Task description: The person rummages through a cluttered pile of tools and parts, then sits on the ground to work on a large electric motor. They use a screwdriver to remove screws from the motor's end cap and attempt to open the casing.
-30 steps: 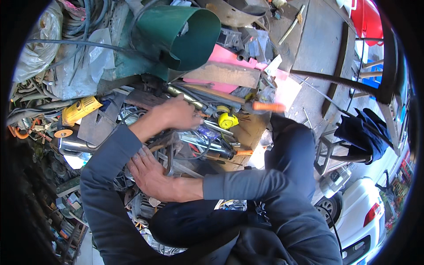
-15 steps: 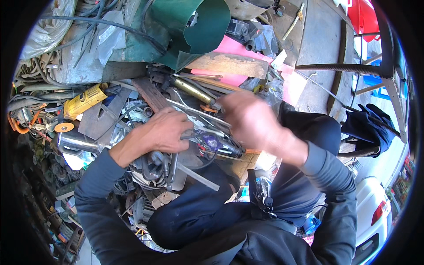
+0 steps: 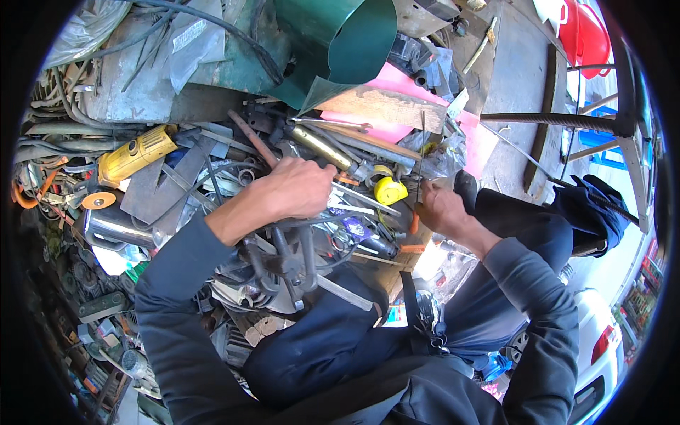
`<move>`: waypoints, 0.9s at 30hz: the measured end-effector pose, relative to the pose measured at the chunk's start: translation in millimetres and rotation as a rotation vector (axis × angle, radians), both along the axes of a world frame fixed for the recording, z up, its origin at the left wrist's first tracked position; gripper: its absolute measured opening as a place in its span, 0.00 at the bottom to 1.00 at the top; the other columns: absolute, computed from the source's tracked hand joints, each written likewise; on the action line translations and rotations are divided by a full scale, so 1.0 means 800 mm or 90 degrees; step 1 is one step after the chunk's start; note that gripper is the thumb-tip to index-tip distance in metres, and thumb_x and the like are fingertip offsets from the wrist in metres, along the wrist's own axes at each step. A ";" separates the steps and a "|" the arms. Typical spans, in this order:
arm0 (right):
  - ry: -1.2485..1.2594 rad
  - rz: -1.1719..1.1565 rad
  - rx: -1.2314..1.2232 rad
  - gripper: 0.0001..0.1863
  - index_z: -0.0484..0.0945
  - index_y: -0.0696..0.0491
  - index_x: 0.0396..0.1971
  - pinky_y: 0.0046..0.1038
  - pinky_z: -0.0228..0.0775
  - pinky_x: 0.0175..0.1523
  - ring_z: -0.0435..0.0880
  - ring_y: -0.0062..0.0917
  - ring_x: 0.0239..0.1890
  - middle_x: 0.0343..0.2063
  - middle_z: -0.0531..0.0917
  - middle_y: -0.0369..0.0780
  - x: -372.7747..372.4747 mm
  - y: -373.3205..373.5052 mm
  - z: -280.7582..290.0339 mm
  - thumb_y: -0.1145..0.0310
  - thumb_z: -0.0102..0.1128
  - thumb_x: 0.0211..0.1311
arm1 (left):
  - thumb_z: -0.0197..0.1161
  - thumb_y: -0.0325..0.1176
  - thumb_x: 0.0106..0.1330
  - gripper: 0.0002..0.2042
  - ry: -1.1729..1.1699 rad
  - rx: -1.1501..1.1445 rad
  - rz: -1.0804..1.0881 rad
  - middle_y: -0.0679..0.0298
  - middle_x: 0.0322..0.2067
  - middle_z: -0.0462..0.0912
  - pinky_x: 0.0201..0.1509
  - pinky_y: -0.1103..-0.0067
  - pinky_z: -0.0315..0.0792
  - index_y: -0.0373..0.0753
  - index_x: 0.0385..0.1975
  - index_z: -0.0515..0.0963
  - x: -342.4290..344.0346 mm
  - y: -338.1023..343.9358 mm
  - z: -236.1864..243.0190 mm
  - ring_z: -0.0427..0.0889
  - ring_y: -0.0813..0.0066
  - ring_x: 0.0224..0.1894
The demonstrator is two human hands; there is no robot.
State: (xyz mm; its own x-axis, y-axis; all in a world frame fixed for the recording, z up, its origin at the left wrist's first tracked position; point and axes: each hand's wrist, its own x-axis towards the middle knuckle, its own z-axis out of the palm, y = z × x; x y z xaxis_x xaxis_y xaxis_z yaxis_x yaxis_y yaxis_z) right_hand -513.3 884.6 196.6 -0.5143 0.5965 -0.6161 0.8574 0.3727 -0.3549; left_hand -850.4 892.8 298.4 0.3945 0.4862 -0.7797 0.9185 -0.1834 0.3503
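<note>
Head view: your left hand point(image 3: 299, 188) is curled over, can't tell if it's gripping anything under there. Your right hand point(image 3: 444, 210) pinches a thin dark rod point(image 3: 422, 145) that pokes up past your fingers point(image 3: 429, 206), lower end hard to make out.

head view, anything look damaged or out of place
The green tube at the top: its rim is uneven, with a pointed corner jutting toward the wooden board; torn or cut, I cannot tell. A yellow tape measure lies loose in the clutter, between the left hand and right hand.
</note>
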 end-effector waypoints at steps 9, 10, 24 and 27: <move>0.181 -0.194 -0.062 0.10 0.72 0.57 0.44 0.56 0.75 0.43 0.84 0.61 0.36 0.30 0.84 0.57 -0.043 -0.028 0.054 0.66 0.55 0.75 | 0.55 0.37 0.62 0.30 0.123 -0.108 -0.044 0.42 0.62 0.77 0.73 0.56 0.63 0.38 0.66 0.78 0.010 0.000 -0.023 0.75 0.49 0.69; 0.213 -0.200 -0.062 0.09 0.71 0.57 0.42 0.56 0.75 0.43 0.83 0.61 0.36 0.30 0.84 0.57 -0.051 -0.024 0.073 0.67 0.54 0.76 | 0.55 0.36 0.61 0.29 0.111 -0.091 -0.022 0.42 0.60 0.78 0.71 0.53 0.63 0.38 0.65 0.78 0.010 -0.004 -0.024 0.76 0.47 0.68; 0.132 0.079 -0.134 0.12 0.88 0.53 0.42 0.46 0.83 0.52 0.90 0.51 0.46 0.40 0.89 0.54 -0.216 0.033 0.019 0.68 0.62 0.62 | 0.55 0.41 0.63 0.16 -0.065 0.151 -0.068 0.49 0.32 0.89 0.55 0.57 0.74 0.40 0.35 0.88 -0.027 -0.041 -0.033 0.88 0.49 0.41; 0.019 0.167 -0.088 0.17 0.86 0.49 0.51 0.46 0.82 0.53 0.89 0.50 0.46 0.40 0.89 0.53 -0.224 0.034 0.020 0.70 0.58 0.65 | 0.55 0.42 0.63 0.16 -0.062 0.172 -0.064 0.47 0.33 0.89 0.54 0.57 0.74 0.39 0.34 0.87 -0.029 -0.048 -0.033 0.88 0.49 0.42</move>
State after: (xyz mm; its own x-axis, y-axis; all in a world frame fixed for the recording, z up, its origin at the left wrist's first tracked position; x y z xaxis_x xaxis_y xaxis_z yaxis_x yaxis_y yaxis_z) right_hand -692.2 911.8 213.0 -0.6595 0.3519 -0.6643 0.7261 0.5268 -0.4418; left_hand -873.2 854.5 272.1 0.5170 0.6257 -0.5841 0.8559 -0.3695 0.3618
